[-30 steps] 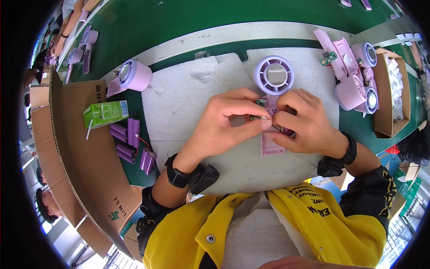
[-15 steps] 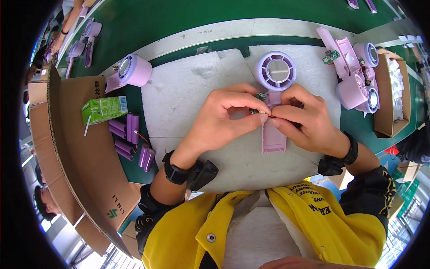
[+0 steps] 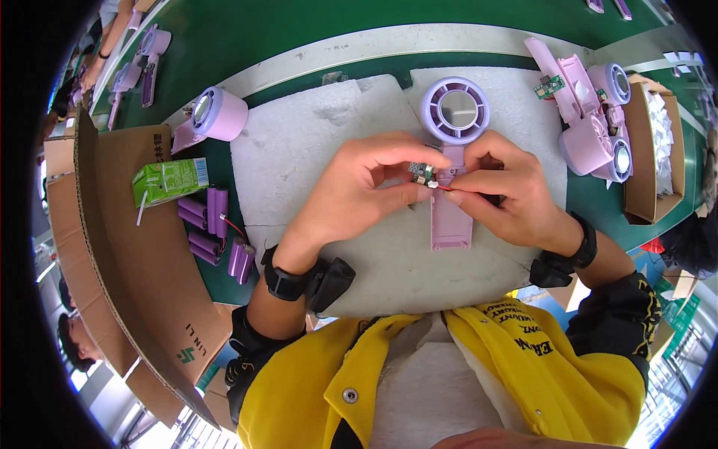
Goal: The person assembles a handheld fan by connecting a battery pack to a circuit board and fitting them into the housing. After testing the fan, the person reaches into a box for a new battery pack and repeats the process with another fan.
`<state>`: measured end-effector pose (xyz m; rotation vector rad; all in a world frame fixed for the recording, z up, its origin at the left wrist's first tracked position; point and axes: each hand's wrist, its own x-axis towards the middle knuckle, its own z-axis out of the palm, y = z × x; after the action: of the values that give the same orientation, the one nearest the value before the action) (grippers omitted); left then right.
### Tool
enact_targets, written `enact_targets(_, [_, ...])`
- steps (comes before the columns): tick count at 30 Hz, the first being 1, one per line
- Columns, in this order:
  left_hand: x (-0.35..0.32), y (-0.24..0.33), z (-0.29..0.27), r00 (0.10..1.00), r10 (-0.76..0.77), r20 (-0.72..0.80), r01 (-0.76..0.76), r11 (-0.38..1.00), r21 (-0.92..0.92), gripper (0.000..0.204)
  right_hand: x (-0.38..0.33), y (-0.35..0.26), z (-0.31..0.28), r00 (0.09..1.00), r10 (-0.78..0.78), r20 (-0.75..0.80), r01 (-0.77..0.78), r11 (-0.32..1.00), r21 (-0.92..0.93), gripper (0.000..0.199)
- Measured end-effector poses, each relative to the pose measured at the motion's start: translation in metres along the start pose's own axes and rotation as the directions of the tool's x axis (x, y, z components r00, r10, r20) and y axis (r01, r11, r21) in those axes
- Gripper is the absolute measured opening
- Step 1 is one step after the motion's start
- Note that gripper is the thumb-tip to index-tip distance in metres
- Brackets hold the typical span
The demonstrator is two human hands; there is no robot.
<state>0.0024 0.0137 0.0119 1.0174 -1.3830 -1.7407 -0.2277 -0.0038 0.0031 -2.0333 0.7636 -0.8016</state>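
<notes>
A small green circuit board (image 3: 420, 175) sits between the thumb and fingers of my left hand (image 3: 366, 183). The thumb and index finger of my right hand (image 3: 508, 187) pinch a thin red wire, whose white plug (image 3: 433, 184) is at the board's edge. I cannot tell whether the plug is fully seated. Under both hands lies a handheld fan in pink and lavender, its open handle shell (image 3: 452, 226) toward me and its round ringed head (image 3: 455, 110) pointing away. My fingers hide part of the handle's upper end.
White foam sheets (image 3: 299, 161) cover the worktop. Left are purple battery cells (image 3: 217, 206), a green drink carton (image 3: 170, 182), another fan head (image 3: 219, 114) and a cardboard divider (image 3: 161, 247). Fan parts (image 3: 587, 146) and a box of white pieces (image 3: 653, 150) stand right.
My left fingers have spread a little, so more of the board shows. The plug and wire are now in plainer sight between the hands. The whole view has shifted slightly.
</notes>
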Motion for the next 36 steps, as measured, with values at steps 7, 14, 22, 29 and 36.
enact_targets(7, [-0.0008,-0.002,-0.0007,0.999,-0.03,-0.041,0.028,0.998,-0.054,0.032,-0.0009,0.0005,0.0023,1.0,0.01,0.009,-0.009,0.999,-0.049,0.012])
enact_targets(14, [-0.0023,-0.003,-0.0015,0.999,0.029,-0.017,-0.029,1.0,-0.01,0.032,-0.0001,-0.0012,0.0021,1.0,-0.026,0.002,0.026,0.994,-0.106,0.014])
enact_targets(22, [-0.0002,-0.0004,-0.0006,0.997,0.073,-0.026,-0.071,0.995,0.07,0.029,0.001,-0.0017,-0.0021,0.996,-0.087,0.02,0.089,0.982,-0.168,0.018])
enact_targets(29, [-0.0007,0.0016,0.0006,0.992,0.117,-0.045,-0.11,0.986,0.127,0.028,0.0014,-0.0012,-0.0047,0.991,-0.126,0.052,0.135,0.966,-0.221,0.018])
enact_targets(36, [0.0001,-0.0025,0.0084,0.985,0.141,-0.098,-0.13,0.985,0.113,0.035,-0.0004,0.0042,-0.0026,0.984,-0.177,0.009,0.175,0.965,-0.195,0.016])
